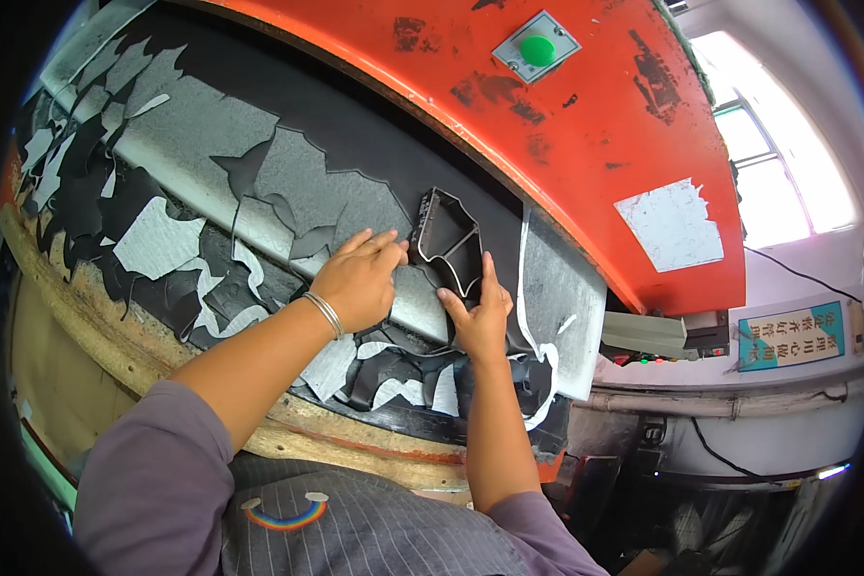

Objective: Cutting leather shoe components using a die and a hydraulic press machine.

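A dark metal cutting die [448,240] with thin walls and a crossbar stands on the black sheet material [326,125]. Its lower right side is gripped by my right hand [480,317], thumb on the near edge and fingers along the outer wall. My left hand [360,283], with a metal bangle at the wrist, lies with fingers stretched out at the sheet's cut edge. Those fingertips reach close to the die's left wall; whether they touch it I cannot tell. Beneath and left of the hands a grey-white board [202,120] shows where pieces are cut out.
Black and white-backed scraps [158,237] lie heaped along the near edge, by a worn wooden rail [96,298]. An orange machine beam [586,125] with a green button [538,50] spans the far side. Right of the sheet, the board's bare end [562,288] shows.
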A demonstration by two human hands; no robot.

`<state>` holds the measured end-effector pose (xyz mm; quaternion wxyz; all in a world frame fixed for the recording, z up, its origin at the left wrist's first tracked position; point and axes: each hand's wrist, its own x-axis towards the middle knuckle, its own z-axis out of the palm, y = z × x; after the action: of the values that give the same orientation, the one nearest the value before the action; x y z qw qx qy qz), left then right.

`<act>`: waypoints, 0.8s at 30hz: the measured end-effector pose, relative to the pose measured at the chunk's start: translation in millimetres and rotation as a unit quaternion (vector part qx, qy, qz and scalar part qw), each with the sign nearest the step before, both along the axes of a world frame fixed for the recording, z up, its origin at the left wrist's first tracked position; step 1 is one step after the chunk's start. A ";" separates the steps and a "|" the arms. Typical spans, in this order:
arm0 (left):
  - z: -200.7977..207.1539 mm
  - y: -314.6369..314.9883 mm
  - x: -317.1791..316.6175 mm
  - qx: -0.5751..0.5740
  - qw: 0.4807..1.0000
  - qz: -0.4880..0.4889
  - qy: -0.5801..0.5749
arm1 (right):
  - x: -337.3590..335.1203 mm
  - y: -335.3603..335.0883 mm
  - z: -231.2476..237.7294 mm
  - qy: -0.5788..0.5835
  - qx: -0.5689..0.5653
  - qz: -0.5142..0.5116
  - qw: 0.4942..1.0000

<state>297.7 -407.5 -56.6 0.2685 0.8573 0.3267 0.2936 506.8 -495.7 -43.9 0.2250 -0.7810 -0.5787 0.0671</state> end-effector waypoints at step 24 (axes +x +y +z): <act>2.9 13.2 -7.4 0.034 0.997 -0.046 0.041 | -7.1 5.2 -0.6 -0.014 0.002 0.010 1.000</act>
<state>290.3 -394.3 -53.7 0.2384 0.8916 0.2875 0.2562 499.7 -490.5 -44.6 0.2173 -0.7760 -0.5894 0.0569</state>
